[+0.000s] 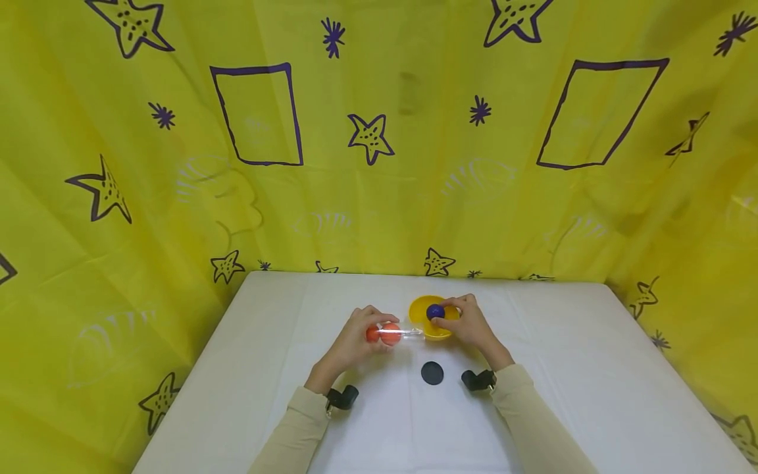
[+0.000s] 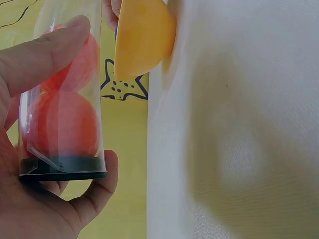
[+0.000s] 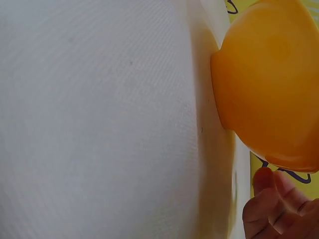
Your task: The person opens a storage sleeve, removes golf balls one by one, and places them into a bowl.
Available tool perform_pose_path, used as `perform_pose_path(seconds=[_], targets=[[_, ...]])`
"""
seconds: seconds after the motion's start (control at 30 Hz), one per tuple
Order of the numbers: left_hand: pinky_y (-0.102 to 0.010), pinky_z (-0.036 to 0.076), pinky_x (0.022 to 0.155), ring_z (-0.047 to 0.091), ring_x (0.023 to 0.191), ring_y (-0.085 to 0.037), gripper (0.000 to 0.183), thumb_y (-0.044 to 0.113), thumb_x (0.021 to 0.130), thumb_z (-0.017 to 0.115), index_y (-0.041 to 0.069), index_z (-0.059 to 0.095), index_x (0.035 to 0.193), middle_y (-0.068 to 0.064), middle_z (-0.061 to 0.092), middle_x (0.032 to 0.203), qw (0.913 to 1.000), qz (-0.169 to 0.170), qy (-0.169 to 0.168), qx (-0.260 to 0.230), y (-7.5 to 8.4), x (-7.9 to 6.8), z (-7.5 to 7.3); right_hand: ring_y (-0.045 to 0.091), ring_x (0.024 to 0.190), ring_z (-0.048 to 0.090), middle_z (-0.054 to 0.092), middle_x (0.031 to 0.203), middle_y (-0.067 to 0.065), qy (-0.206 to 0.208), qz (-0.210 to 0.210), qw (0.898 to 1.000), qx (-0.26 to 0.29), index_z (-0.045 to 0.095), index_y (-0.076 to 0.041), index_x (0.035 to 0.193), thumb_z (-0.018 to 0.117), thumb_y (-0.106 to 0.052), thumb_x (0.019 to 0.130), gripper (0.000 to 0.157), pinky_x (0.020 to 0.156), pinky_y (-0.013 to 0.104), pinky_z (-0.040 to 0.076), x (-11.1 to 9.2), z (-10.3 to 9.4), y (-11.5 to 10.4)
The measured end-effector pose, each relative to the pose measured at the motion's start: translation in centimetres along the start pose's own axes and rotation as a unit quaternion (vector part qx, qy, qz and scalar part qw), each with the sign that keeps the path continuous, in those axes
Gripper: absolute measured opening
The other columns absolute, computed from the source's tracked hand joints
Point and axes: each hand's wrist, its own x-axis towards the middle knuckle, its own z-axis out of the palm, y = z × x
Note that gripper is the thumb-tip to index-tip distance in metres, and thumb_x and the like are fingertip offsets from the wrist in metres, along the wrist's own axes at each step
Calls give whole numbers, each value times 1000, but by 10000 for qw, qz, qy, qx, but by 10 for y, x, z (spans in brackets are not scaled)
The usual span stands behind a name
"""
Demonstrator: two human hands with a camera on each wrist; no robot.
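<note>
My left hand [image 1: 360,334] grips a clear plastic tube [image 1: 411,332], tilted on its side above the table. Two orange balls [image 2: 65,122] sit inside it against its black end cap [image 2: 62,168]. The tube's far end points toward a yellow bowl [image 1: 418,312] on the table. Over the bowl my right hand [image 1: 470,321] pinches a dark blue ball [image 1: 435,312] between thumb and fingers. In the right wrist view the bowl [image 3: 274,84] hides the ball, and only some curled fingers [image 3: 264,204] show below its rim.
A round black lid [image 1: 432,373] lies on the white table [image 1: 379,421] in front of the bowl, between the forearms. Black wrist cameras [image 1: 343,397] are strapped at both cuffs. A yellow curtain [image 1: 414,197] with drawn stars hangs behind the table and along its sides.
</note>
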Motion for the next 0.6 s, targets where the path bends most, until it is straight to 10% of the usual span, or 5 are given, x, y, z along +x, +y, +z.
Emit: perform_pose_path(seconds=[0.6], targets=[[-32, 47, 89, 44, 106, -16, 44, 17, 78, 80, 25, 66, 120, 6, 55, 105, 10000, 22, 31, 41, -1, 1, 0, 28, 99, 51, 44, 119, 14, 654, -151, 9977, 37, 64, -17, 118, 64, -37, 92, 32, 76, 31, 46, -23, -13, 6]])
